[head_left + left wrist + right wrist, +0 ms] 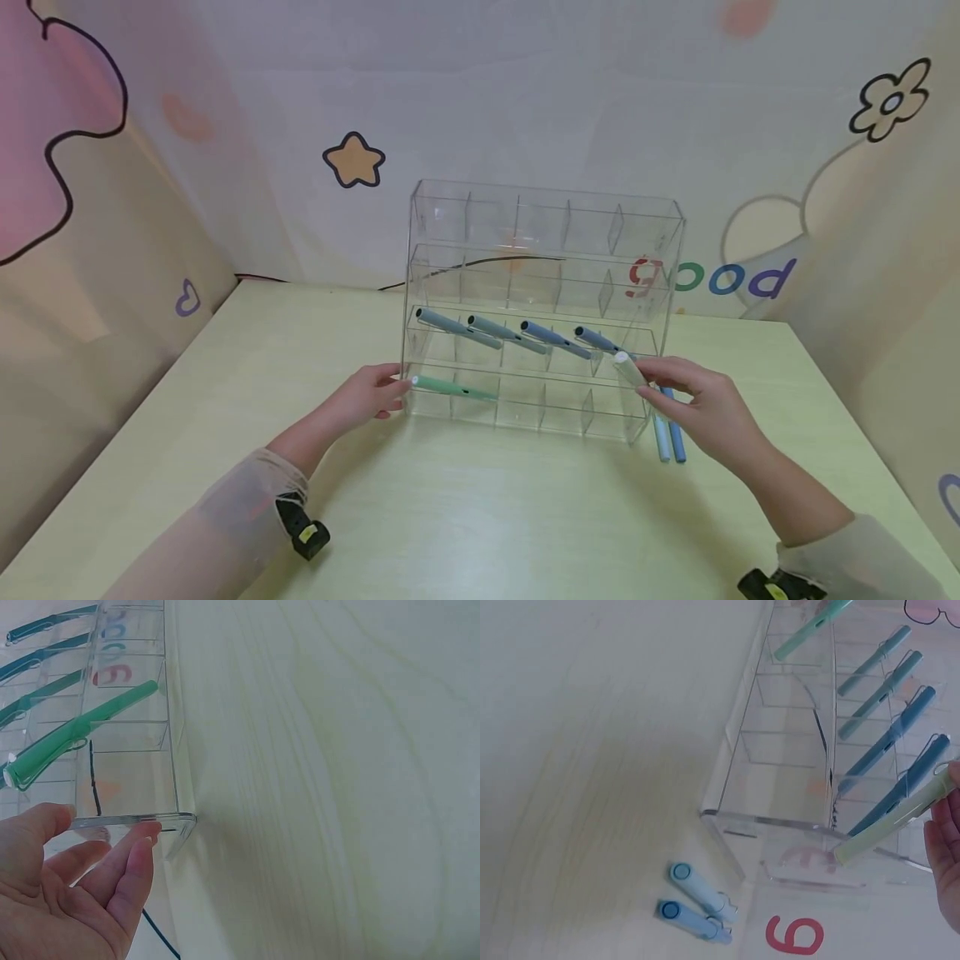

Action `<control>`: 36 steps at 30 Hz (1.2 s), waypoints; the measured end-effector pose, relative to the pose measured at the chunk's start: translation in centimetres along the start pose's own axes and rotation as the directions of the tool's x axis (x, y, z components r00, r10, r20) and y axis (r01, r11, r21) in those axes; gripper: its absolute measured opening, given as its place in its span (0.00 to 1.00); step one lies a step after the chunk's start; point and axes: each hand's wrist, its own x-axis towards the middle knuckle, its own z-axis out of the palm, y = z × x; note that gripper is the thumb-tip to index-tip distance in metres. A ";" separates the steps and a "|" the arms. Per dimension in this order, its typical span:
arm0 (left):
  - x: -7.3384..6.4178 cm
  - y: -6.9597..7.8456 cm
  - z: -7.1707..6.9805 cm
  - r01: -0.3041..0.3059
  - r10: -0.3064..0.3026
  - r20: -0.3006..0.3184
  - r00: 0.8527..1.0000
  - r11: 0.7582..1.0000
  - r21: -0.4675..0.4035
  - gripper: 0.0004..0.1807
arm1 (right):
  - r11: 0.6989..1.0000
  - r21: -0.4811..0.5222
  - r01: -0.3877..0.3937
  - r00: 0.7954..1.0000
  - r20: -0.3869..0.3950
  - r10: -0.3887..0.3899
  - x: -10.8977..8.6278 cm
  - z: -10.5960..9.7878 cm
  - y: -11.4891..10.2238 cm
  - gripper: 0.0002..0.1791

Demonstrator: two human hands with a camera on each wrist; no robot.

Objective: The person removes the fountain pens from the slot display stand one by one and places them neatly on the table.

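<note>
A clear acrylic rack [543, 192] with tiers of small compartments stands on the table. My left hand [363, 393] grips its left side panel, thumb on one face and fingers on the other. Between thumb and fingers, my right hand [701, 404] pinches a pale green pen [892, 823], held slanted at the rack's right end, beside the row of blue pens. Several blue pens [557, 339] lean in the second tier from the bottom, one per compartment. One green pen [453, 387] lies in the leftmost bottom compartment.
Two more pens, a light blue one [701, 890] and a darker blue one [692, 921], lie on the table [480, 517] just right of the rack. Behind the rack hangs a printed cloth [270, 167] with a star, a flower and coloured letters.
</note>
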 end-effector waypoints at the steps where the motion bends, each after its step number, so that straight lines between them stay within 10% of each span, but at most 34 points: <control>1: 0.0 0.0 0.0 0.001 -0.001 0.001 1.000 1.000 0.001 0.30 | 1.000 -0.006 -0.006 1.000 -0.005 0.006 -0.1 -0.1 0.2 0.14; 22: 0.1 -0.1 0.1 0.002 -0.002 -0.007 1.000 1.000 0.003 0.30 | 0.987 -0.054 -0.154 0.988 -0.029 0.153 -1.5 -1.7 3.4 0.17; 36: 0.0 0.0 0.1 0.002 -0.002 -0.012 1.000 1.000 -0.004 0.29 | 0.937 -0.014 -0.348 0.937 0.035 0.348 -1.4 -2.5 5.9 0.25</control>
